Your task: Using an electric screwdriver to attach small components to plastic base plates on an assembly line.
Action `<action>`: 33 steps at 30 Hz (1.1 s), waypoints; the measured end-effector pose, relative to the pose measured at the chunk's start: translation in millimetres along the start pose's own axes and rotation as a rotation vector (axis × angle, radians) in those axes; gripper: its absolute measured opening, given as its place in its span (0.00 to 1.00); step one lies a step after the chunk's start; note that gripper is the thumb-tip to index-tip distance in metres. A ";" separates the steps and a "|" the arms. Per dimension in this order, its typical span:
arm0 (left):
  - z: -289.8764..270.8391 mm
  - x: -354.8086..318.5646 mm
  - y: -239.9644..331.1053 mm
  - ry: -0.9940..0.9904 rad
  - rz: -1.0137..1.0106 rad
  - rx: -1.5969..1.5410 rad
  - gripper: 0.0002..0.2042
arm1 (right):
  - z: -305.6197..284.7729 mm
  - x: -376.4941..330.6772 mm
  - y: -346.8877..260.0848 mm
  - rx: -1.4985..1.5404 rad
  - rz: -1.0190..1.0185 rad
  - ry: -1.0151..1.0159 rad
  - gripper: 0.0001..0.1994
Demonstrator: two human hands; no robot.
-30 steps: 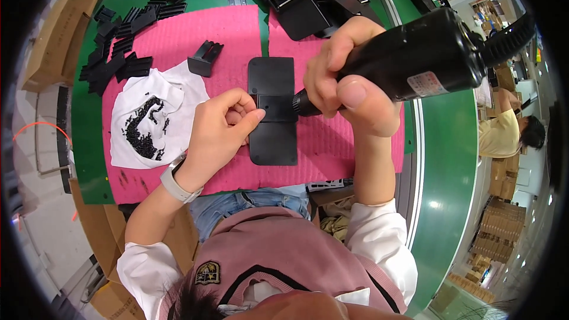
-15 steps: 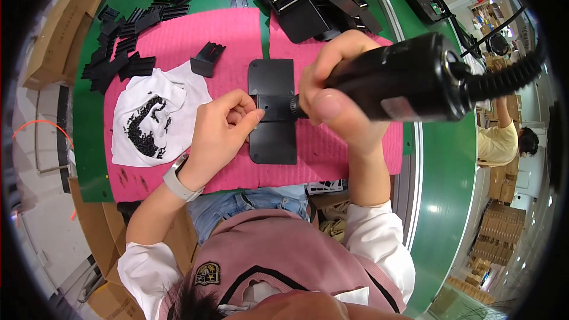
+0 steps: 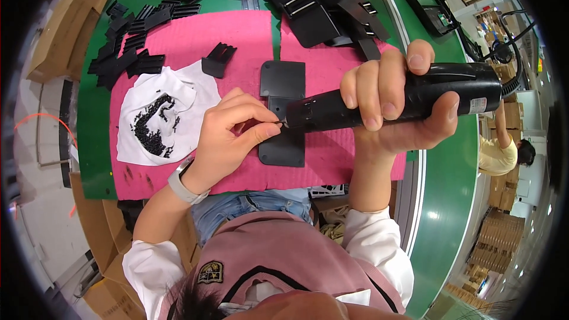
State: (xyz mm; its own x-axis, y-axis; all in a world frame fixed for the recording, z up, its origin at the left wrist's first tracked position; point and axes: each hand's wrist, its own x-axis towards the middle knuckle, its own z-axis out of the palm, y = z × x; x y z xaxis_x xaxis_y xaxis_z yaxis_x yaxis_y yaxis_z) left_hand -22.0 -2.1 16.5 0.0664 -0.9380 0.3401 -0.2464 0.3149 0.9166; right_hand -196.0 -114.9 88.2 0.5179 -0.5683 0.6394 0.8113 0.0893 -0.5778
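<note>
My right hand (image 3: 403,101) is wrapped round a black electric screwdriver (image 3: 323,110), held almost level with its tip to the left. Thumb and forefinger of my left hand (image 3: 228,133) are pinched together at that tip, on a small dark screw that barely shows. Beneath lies a flat black plastic part (image 3: 283,80), its middle partly covered by the screwdriver. To the left, a pile of small black screws (image 3: 151,127) rests on a white cloth (image 3: 133,106).
Pink foam sheets (image 3: 178,41) cover part of the green bench (image 3: 95,160). One small ribbed black piece (image 3: 219,59) lies beyond the cloth. Similar pieces (image 3: 139,29) are heaped far left, larger black panels (image 3: 308,18) at the back. A co-worker in yellow (image 3: 498,155) is off right.
The screwdriver has swung from pointing down at the black part to lying nearly level, and my right hand has turned with it. My left fingers have come to its tip.
</note>
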 end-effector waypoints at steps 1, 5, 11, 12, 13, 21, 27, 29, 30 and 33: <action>-0.1 -0.3 0.4 0.004 -0.004 0.005 0.05 | -0.2 -0.1 0.8 -0.010 0.006 -0.003 0.21; 0.1 0.6 -1.4 -0.020 0.037 -0.002 0.06 | 6.9 0.1 3.1 -0.037 0.052 0.057 0.19; -3.1 -5.4 -4.2 0.018 -0.161 -0.068 0.06 | 13.5 1.7 3.5 -0.092 0.030 0.077 0.18; -3.6 -5.5 -4.7 0.018 -0.162 -0.061 0.06 | 14.4 1.6 2.7 -0.099 0.017 0.094 0.18; -2.9 -5.2 -4.1 0.016 -0.161 -0.063 0.06 | 14.4 1.0 2.2 -0.098 0.021 0.109 0.18; -3.9 -7.3 -7.1 0.054 -0.136 -0.077 0.09 | 19.3 -1.3 15.1 -0.097 0.023 0.171 0.17; 2.7 -5.2 -14.9 0.137 -0.240 -0.255 0.20 | 7.3 8.9 9.9 -0.220 0.086 0.123 0.19; -2.2 2.4 -6.2 0.017 -0.373 -0.140 0.22 | 3.8 8.5 12.2 -0.333 0.096 0.082 0.17; -3.7 6.3 -3.7 -0.103 -0.504 -0.021 0.24 | 3.5 6.5 13.6 -0.388 0.113 0.095 0.17; -4.0 9.7 -15.2 -0.143 -0.489 -0.029 0.28 | 12.1 9.8 20.6 -0.433 0.143 0.085 0.18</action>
State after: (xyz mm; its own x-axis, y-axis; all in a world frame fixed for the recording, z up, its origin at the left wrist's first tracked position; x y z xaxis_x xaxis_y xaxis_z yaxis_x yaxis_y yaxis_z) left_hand -13.8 -15.5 6.7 0.0335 -0.9864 -0.1609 -0.1928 -0.1643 0.9674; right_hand -171.0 -108.8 88.7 0.5779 -0.6415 0.5044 0.5359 -0.1678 -0.8274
